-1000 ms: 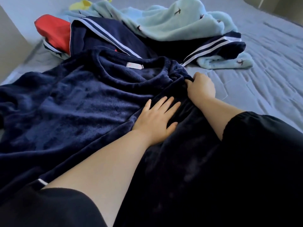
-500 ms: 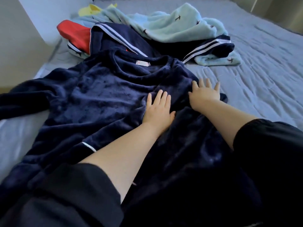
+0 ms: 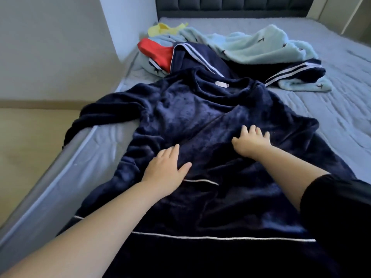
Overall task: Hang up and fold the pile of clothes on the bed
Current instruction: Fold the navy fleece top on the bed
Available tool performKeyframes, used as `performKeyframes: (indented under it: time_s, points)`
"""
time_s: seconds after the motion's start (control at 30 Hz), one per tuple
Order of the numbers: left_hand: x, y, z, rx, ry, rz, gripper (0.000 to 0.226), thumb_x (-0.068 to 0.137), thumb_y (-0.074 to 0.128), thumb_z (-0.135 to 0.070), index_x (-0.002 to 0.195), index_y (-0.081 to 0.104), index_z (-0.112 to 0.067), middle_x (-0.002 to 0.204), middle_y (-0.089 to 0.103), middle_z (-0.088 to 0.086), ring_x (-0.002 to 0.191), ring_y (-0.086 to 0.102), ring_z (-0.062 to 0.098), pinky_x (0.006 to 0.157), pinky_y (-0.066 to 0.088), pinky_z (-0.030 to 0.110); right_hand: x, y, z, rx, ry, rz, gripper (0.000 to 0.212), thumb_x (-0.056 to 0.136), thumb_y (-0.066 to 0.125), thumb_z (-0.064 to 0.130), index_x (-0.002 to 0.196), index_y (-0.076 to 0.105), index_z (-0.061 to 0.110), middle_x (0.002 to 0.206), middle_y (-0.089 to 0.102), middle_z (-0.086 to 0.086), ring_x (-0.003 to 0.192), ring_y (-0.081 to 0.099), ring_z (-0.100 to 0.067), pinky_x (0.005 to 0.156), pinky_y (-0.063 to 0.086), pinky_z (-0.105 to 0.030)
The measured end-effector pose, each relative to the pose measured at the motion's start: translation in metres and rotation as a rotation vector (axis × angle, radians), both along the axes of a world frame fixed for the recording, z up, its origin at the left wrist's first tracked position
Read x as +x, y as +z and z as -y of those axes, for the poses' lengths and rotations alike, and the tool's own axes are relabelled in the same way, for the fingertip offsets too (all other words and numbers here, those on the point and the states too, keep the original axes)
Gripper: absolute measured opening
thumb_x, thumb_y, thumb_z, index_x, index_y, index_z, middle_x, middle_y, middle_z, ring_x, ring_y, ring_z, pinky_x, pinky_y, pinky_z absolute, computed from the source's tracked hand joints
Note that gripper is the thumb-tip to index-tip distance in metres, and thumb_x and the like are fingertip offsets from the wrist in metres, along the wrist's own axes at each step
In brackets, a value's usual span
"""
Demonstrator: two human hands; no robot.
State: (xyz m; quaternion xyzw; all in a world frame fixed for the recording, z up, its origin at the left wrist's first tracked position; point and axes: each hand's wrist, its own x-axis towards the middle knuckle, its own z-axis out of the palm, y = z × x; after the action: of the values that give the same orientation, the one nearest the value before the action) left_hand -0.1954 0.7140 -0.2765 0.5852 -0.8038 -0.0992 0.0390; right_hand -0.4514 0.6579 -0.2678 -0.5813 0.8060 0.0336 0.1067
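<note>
Left grip (image 3: 164, 169), right grip (image 3: 251, 142) pressing | plush navy top (image 3: 190, 109), white piping

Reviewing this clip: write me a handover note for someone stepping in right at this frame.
Left hand: open, flat on the navy fleece top.
Right hand: open, fingers spread on the same top.
The top lies spread on the bed, one sleeve draped over the bed's side edge.
Done: top laid out; its fold is not finished.
Left: finish folding it, then the pile behind it: light blue fleece, navy striped garment, red piece, yellow piece.
</note>
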Motion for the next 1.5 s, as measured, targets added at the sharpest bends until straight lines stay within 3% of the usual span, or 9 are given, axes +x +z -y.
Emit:
performKeyframes:
  time_s: [0.2,0.3,0.43,0.57,0.7,0.83,1.0,1.3,1.5]
  points:
    - [0.039,0.034,0.011,0.498,0.107,-0.359,0.066,0.071,0.063,-0.069,0.121,0.055,-0.028,0.101,0.059,-0.017,0.104,0.054,0.012,0.079,0.039,0.024,0.033,-0.02,-0.038,-0.047,0.101,0.169,0.07,0.096,0.029,0.054,0.153,0.004,0.024,0.161,-0.003,-0.006,0.148,-0.004,-0.021,0.116,0.0,-0.051]
    - [0.053,0.035,0.01,0.805,0.022,-0.59,0.021,0.078,0.076,-0.035,0.098,0.07,-0.034,0.102,0.072,-0.009,0.105,0.065,0.015,0.084,0.051,0.025,0.038,-0.009,-0.043,0.022,0.097,0.181,0.074,0.095,0.031,0.058,0.153,0.002,0.023,0.161,-0.005,-0.007,0.148,-0.006,-0.021,0.116,0.0,-0.052]
    - [0.073,0.036,0.001,0.977,-0.033,-0.63,0.027,0.076,0.074,-0.01,0.103,0.067,-0.01,0.099,0.071,0.012,0.094,0.067,0.026,0.083,0.052,0.035,0.053,0.002,-0.074,0.105,0.181,0.243,0.091,0.085,0.037,0.072,0.153,-0.004,0.027,0.161,-0.01,-0.004,0.147,-0.01,-0.02,0.114,0.0,-0.057]
    - [0.078,0.048,0.004,0.985,-0.061,-0.568,0.031,0.074,0.074,-0.012,0.101,0.063,-0.004,0.096,0.067,0.017,0.089,0.063,0.028,0.084,0.049,0.042,0.066,0.036,-0.084,0.244,0.307,0.326,0.101,0.074,0.042,0.08,0.153,0.001,0.031,0.161,-0.008,-0.001,0.147,-0.009,-0.02,0.115,-0.001,-0.052]
    - [0.089,0.058,0.016,0.808,-0.067,-0.416,0.016,0.088,0.067,-0.034,0.095,0.069,-0.019,0.074,0.067,-0.001,0.065,0.061,0.015,0.061,0.051,0.026,0.108,0.04,-0.068,-0.143,0.321,0.255,0.079,0.087,0.034,0.069,0.152,0.012,0.029,0.161,-0.005,0.002,0.147,-0.01,-0.019,0.112,-0.008,-0.059]
    - [0.111,0.044,0.034,0.619,0.383,-1.105,0.021,0.098,0.051,-0.025,0.103,0.061,-0.007,0.084,0.067,0.014,0.066,0.071,0.018,0.055,0.056,0.021,0.155,0.031,-0.016,-0.217,0.278,0.267,0.074,0.091,0.03,0.063,0.151,0.015,0.023,0.161,-0.002,-0.002,0.147,-0.009,-0.023,0.111,-0.008,-0.061]
    - [0.137,0.013,0.062,0.668,0.662,-1.842,0.033,0.101,0.04,-0.021,0.13,0.044,-0.005,0.102,0.064,0.021,0.089,0.066,0.029,0.075,0.057,0.033,0.187,0.013,0.048,-0.216,0.182,0.307,0.068,0.094,0.028,0.055,0.15,0.02,0.017,0.161,0.005,-0.005,0.148,-0.004,-0.024,0.112,-0.004,-0.061]
    - [0.141,0.006,0.139,0.544,0.57,-2.278,0.068,0.095,0.047,-0.049,0.145,0.032,-0.006,0.146,0.04,0.019,0.134,0.04,0.033,0.113,0.03,0.044,0.193,-0.033,0.041,-0.326,0.185,0.148,0.073,0.093,0.026,0.056,0.152,0.011,0.017,0.161,0.003,-0.006,0.148,-0.005,-0.021,0.114,-0.004,-0.057]
    - [0.177,0.034,0.18,0.109,0.927,-2.237,0.036,0.098,0.052,-0.025,0.129,0.048,-0.008,0.134,0.053,0.015,0.12,0.053,0.031,0.098,0.046,0.039,0.195,-0.042,0.041,-0.401,0.187,0.093,0.071,0.092,0.028,0.053,0.151,0.016,0.017,0.16,0.009,-0.007,0.148,0.0,-0.022,0.114,0.003,-0.058]
